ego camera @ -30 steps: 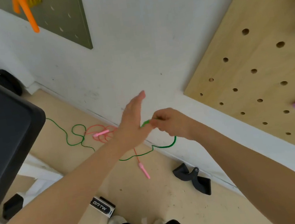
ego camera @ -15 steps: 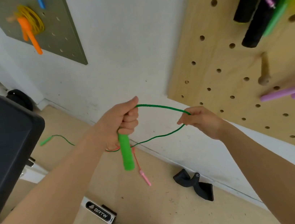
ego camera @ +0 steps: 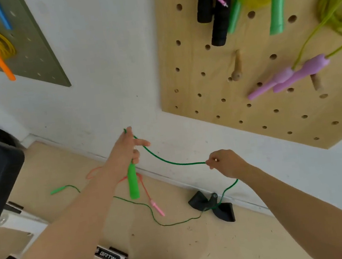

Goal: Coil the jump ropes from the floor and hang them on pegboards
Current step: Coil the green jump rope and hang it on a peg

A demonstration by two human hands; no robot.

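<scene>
The right hand (ego camera: 225,162) pinched the green jump rope (ego camera: 170,162); the left hand (ego camera: 127,148) gripped its hanging green handle (ego camera: 133,184) top, the cord looped over raised fingers. Its remainder trailed across the floor (ego camera: 204,245). Beyond stood the wooden pegboard (ego camera: 217,109).

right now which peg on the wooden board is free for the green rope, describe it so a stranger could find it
Start at the big plywood pegboard on the right of the white wall. Below the two black handles hanging near its top, a bare wooden peg sticks out with a rounded knob end. Unlike the peg by the purple handles, it has no rope or handle beside it.
</scene>
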